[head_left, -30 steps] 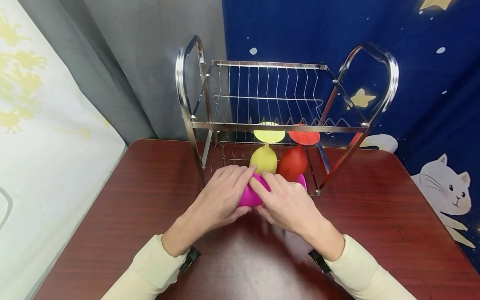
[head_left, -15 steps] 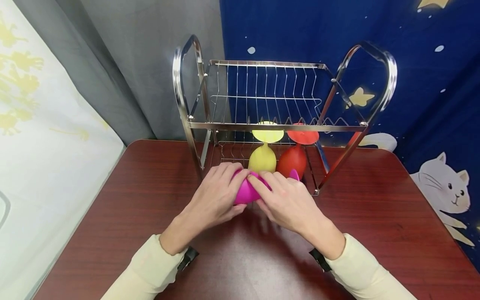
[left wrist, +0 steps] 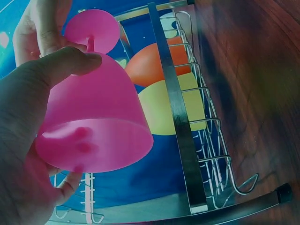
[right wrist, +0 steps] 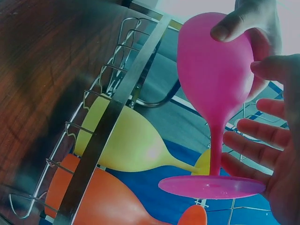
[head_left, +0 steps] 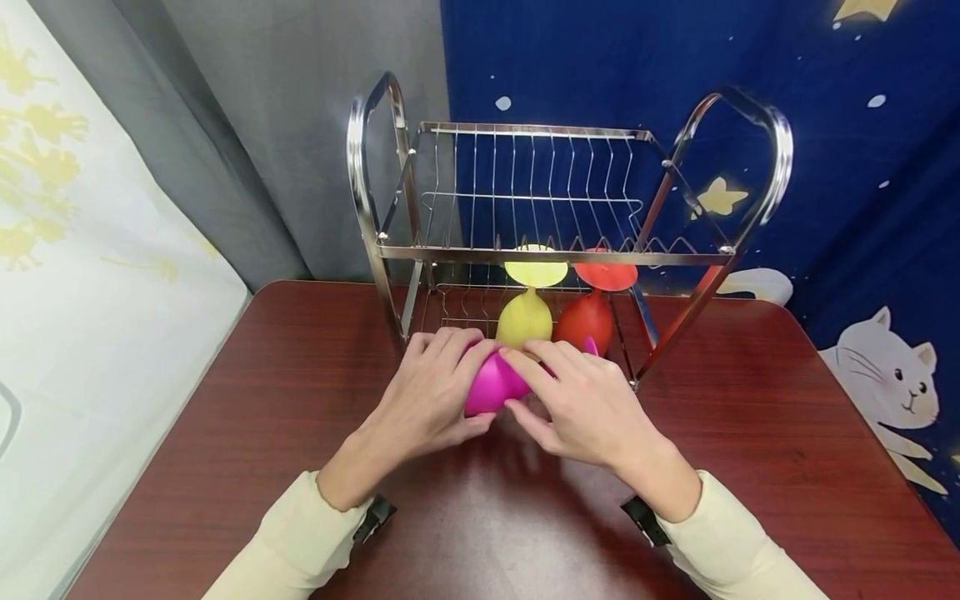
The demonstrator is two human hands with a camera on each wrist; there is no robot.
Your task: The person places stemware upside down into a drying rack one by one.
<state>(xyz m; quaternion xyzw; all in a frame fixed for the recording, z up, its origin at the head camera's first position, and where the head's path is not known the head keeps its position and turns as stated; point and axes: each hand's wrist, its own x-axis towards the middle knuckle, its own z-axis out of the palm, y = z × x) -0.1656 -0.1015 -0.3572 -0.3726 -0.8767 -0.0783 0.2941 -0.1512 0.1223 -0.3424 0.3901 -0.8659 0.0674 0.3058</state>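
Note:
A pink goblet (head_left: 495,383) lies sideways between my hands in the head view, its foot (right wrist: 213,186) to the right. My left hand (head_left: 431,392) grips its bowl (left wrist: 96,105), with fingers over the side and near the rim. My right hand (head_left: 581,396) is beside the stem (right wrist: 216,147), its fingers spread and loosely bent at the bowl and stem; firm contact is hard to tell. Behind, a yellow goblet (head_left: 525,321) and a red goblet (head_left: 585,321), orange in the wrist views, stand upside down on the rack's lower tier.
A two-tier metal dish rack (head_left: 555,257) stands at the back of the brown wooden table (head_left: 300,358). Its upper tier has wire slots. Behind hang a grey curtain (head_left: 322,125) and a blue curtain (head_left: 585,58) with stars and a cat.
The pink goblet has shifted slightly left with my left hand. My right hand's thumb has spread away from the fingers, and its grip on the goblet has loosened.

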